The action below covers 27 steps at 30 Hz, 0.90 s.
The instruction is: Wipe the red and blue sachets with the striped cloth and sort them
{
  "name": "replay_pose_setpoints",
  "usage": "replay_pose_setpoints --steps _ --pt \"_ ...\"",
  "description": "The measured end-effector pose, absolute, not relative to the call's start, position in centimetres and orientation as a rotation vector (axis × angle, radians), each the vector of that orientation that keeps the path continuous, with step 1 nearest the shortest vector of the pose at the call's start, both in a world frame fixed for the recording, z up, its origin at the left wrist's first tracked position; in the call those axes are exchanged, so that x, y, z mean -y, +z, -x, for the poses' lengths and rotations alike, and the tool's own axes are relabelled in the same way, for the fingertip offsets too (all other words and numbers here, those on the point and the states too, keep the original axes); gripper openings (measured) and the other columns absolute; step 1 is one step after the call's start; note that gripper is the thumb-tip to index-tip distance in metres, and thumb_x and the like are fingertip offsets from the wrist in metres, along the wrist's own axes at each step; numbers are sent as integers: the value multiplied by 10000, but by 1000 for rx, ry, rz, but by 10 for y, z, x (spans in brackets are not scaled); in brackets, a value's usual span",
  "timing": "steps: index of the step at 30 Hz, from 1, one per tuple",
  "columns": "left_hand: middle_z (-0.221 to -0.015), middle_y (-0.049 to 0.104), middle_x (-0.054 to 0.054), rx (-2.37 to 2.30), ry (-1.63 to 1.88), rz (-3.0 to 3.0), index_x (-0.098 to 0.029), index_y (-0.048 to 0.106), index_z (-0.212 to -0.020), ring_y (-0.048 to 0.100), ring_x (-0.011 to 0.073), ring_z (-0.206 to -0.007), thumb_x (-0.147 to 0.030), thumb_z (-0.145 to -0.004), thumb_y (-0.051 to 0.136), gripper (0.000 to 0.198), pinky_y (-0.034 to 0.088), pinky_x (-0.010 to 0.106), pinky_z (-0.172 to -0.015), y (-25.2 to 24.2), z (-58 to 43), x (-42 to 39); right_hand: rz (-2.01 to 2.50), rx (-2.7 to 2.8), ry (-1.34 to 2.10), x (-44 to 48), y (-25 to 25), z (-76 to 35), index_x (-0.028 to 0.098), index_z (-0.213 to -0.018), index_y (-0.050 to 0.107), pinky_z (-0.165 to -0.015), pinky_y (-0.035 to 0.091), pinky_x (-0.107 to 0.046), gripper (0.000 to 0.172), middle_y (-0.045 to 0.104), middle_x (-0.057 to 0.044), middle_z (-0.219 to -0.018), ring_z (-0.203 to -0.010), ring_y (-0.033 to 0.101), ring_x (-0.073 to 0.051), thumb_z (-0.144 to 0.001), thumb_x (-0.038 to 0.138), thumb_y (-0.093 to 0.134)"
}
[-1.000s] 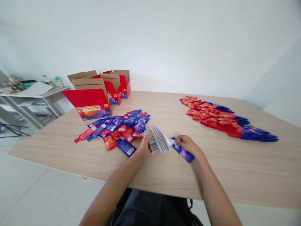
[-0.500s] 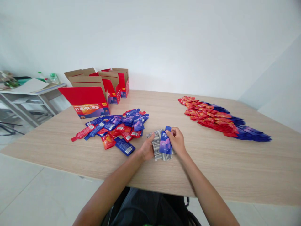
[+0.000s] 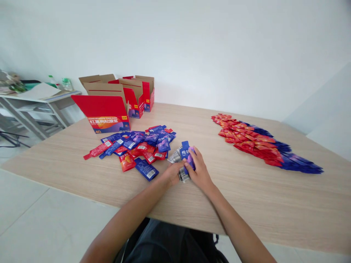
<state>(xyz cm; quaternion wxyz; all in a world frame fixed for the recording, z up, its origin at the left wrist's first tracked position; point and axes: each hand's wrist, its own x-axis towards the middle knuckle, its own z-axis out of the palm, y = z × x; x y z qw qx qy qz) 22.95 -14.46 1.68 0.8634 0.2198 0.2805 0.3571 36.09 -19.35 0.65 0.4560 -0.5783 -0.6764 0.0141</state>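
Observation:
In front of me, over the near middle of the table, my left hand (image 3: 172, 174) is closed around a grey striped cloth (image 3: 175, 157). My right hand (image 3: 200, 172) grips a blue pouch (image 3: 185, 152), its narrow spout end pointing away from me and its printed face up. The pouch lies against the cloth, and my fingers cover its lower part. Left of my hands is a loose heap of blue and red pouches (image 3: 150, 170), some showing barcodes. Farther right, overlapping rows of red and blue pouches (image 3: 252, 141) lie fanned out in a slanting line.
Several open red cartons (image 3: 108, 113) with raised brown flaps stand at the back left of the wooden table (image 3: 214, 204). Beyond the table's left edge is a grey side table (image 3: 52, 98) with papers and bottles. A white wall (image 3: 192, 54) rises behind.
My right hand has shifted from the pouch's upper end to its side and lower part. Both hands, cloth and pouch have moved slightly left and closer together. The view has turned slightly.

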Motion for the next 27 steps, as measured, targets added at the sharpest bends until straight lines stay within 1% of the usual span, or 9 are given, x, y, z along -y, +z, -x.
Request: replay_pose_setpoints --steps 2,4,7,10,15,20,24,26,27 --pt "-824 767 65 -567 743 -411 -156 721 -998 739 209 -772 -272 -877 689 171 588 349 -836 27 -225 142 1470 1787 -23 195 5 -356 269 -1490 474 -1198 318 -599 480 261 -122 -1654 -1523 269 -337 -1029 405 462" --pt "-853 773 85 -534 710 -378 -149 725 -1025 746 228 -824 -340 -939 594 248 589 371 -860 34 -222 140 1501 1801 -48 195 3 -354 285 -1517 444 -1205 309 -601 472 189 -101 -1680 -1541 220 -331 -1052 361 409" --pt "-942 782 109 -490 662 -370 -144 727 -1080 746 264 -920 -380 -943 572 314 579 401 -900 36 -219 141 1507 1773 -83 195 2 -356 298 -1538 414 -1216 297 -595 479 119 -80 -1700 -1550 187 -324 -1061 331 396" --pt "-950 783 110 -481 590 -398 -148 733 -1085 745 276 -948 -406 -925 604 330 571 401 -913 30 -221 144 1505 1747 -135 195 4 -362 303 -1542 410 -1219 284 -606 484 80 -65 -1708 -1558 139 -331 -1058 318 413" --pt "-912 784 108 -517 563 -436 -142 734 -1097 743 281 -935 -420 -937 594 350 563 404 -909 24 -227 151 1472 1735 -176 194 9 -369 307 -1541 415 -1223 280 -608 488 120 -56 -1705 -1555 151 -329 -1053 293 431" --pt "-1058 771 121 -336 625 -356 -160 684 -1238 731 275 -977 -508 -932 579 475 561 392 -899 33 -225 149 1348 1911 -184 192 10 -375 324 -1576 339 -1226 292 -600 540 204 -50 -1688 -1550 189 -299 -1051 246 437" --pt "-1111 754 161 -237 652 -301 -118 649 -1288 720 297 -1015 -566 -963 468 582 550 426 -912 43 -212 138 1255 2042 -306 192 7 -378 322 -1600 268 -1218 269 -632 586 205 -72 -1687 -1544 216 -302 -1047 222 434" --pt "-1118 752 168 -233 687 -286 -105 640 -1298 711 313 -1040 -566 -976 422 603 539 456 -932 46 -205 132 1269 2074 -360 193 5 -376 306 -1609 238 -1211 234 -663 597 214 -100 -1682 -1544 216 -312 -1049 270 441" --pt "-1122 752 166 -239 704 -280 -106 636 -1303 708 317 -1050 -560 -980 409 602 532 469 -945 48 -203 131 1286 2080 -391 193 3 -376 292 -1610 232 -1204 208 -686 620 222 -121 -1678 -1541 219 -329 -1040 337 472"
